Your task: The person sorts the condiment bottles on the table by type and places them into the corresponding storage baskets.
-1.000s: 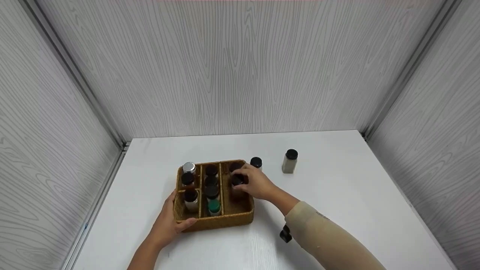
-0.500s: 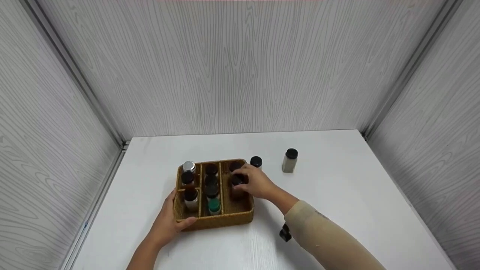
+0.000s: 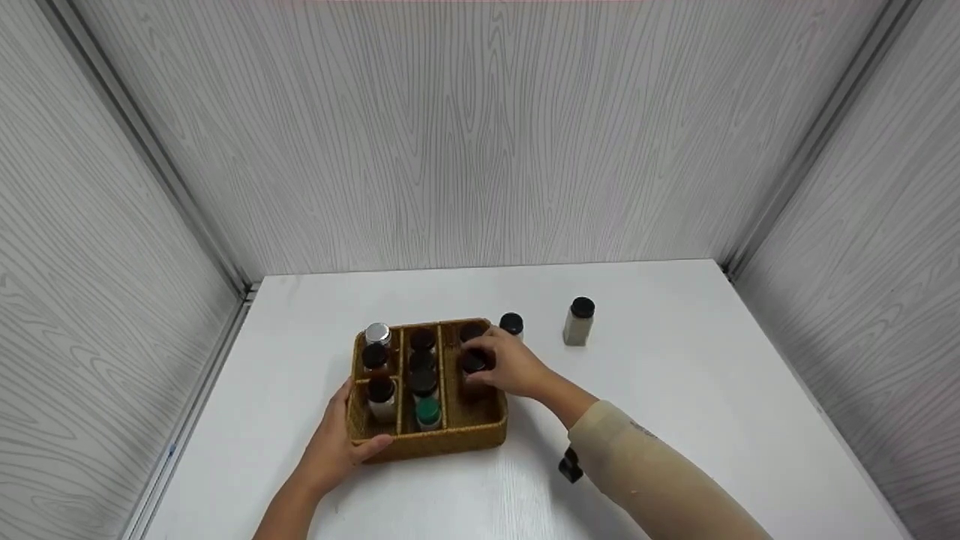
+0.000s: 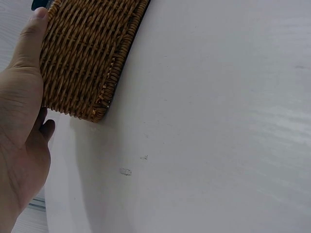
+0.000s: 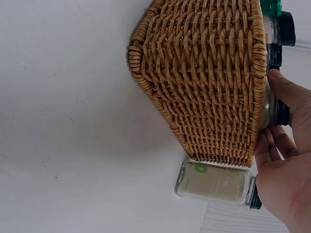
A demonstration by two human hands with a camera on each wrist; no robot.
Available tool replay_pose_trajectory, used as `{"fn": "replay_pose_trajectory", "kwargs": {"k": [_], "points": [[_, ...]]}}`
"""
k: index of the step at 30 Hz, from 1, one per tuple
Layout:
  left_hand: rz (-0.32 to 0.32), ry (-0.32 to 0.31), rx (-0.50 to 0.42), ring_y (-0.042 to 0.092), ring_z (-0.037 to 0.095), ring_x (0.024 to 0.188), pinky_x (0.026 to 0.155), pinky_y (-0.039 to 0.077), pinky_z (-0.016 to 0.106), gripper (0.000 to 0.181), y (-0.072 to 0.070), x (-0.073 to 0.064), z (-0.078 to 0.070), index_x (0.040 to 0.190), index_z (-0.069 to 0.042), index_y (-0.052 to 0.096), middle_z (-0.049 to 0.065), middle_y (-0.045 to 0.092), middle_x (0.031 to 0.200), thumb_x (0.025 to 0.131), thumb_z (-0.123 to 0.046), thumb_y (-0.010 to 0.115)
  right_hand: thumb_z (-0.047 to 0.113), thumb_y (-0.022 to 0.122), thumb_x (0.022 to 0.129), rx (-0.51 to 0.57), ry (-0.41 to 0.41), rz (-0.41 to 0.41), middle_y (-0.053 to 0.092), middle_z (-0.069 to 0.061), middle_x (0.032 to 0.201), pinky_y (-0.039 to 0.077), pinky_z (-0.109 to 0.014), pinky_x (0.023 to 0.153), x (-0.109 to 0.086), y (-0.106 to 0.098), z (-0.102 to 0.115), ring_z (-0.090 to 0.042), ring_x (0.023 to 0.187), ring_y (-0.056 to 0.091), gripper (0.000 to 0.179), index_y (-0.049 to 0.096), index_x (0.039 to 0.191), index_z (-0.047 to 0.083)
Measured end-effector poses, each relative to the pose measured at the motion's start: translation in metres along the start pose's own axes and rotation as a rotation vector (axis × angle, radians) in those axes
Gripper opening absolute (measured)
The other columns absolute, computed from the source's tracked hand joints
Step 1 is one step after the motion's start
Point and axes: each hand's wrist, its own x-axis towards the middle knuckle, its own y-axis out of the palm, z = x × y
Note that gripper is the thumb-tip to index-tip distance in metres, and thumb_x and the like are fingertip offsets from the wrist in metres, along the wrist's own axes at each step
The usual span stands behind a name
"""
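A woven wicker basket (image 3: 450,444) with compartments sits on the white table, several capped spice jars upright in it. My left hand (image 3: 334,444) grips its front left corner, thumb on the front wall and fingers along the left side. In the right compartment my right hand (image 3: 516,366) pinches a dark-capped jar (image 3: 474,362) between thumb and fingers. Behind that jar stands another dark-capped jar (image 3: 471,331). The middle compartment has a row of dark caps and a green-capped jar (image 3: 428,412) in front. On the left are a silver-capped jar (image 3: 378,334) and two dark-capped ones.
Just outside the basket's right side stands a black-capped jar (image 5: 214,183), partly hidden by my right hand in the head view. A taller black-capped jar (image 3: 579,322) stands farther right. A small black object (image 3: 571,466) shows beside the right sleeve. Pale wood-grain walls enclose the table.
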Motion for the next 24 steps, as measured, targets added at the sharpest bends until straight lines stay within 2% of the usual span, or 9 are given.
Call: {"fn": "replay_pose_trajectory", "kwargs": {"k": [8, 17, 21, 24], "points": [[0.002, -0.012, -0.003, 0.014, 0.048, 0.169, 0.136, 0.019, 0.065, 0.142, 0.0, 0.0, 0.001, 0.175, -0.015, -0.004, 0.022, 0.008, 0.183, 0.081, -0.071, 0.085, 0.025, 0.089, 0.093, 0.057, 0.036, -0.011, 0.065, -0.009, 0.122, 0.059, -0.044, 0.1, -0.001, -0.006, -0.003, -0.02, 0.11, 0.063, 0.048, 0.074, 0.138, 0.016], [0.006, -0.016, -0.019, 0.015, 0.047, 0.169, 0.136, 0.019, 0.065, 0.142, 0.0, 0.001, 0.002, 0.175, -0.016, -0.004, 0.02, 0.009, 0.183, 0.081, -0.07, 0.086, 0.025, 0.088, 0.094, 0.195, 0.059, 0.022, 0.063, -0.01, 0.121, 0.061, -0.045, 0.104, -0.004, -0.022, -0.008, -0.024, 0.115, 0.068, 0.05, 0.072, 0.14, 0.014], [0.006, -0.006, -0.033, 0.015, 0.046, 0.169, 0.136, 0.019, 0.065, 0.141, 0.001, 0.002, 0.003, 0.175, -0.016, -0.004, 0.02, 0.009, 0.183, 0.081, -0.069, 0.087, 0.027, 0.085, 0.096, 0.203, 0.035, 0.043, 0.064, -0.013, 0.124, 0.061, -0.047, 0.107, -0.006, -0.029, -0.01, -0.027, 0.119, 0.068, 0.052, 0.07, 0.143, 0.012], [0.004, 0.008, -0.035, 0.016, 0.047, 0.169, 0.136, 0.019, 0.065, 0.14, 0.001, 0.002, 0.003, 0.175, -0.015, -0.004, 0.021, 0.009, 0.182, 0.083, -0.068, 0.086, 0.024, 0.084, 0.097, 0.225, 0.007, 0.042, 0.064, -0.021, 0.128, 0.059, -0.054, 0.109, -0.006, -0.034, -0.013, -0.037, 0.122, 0.068, 0.053, 0.068, 0.144, 0.007]]}}
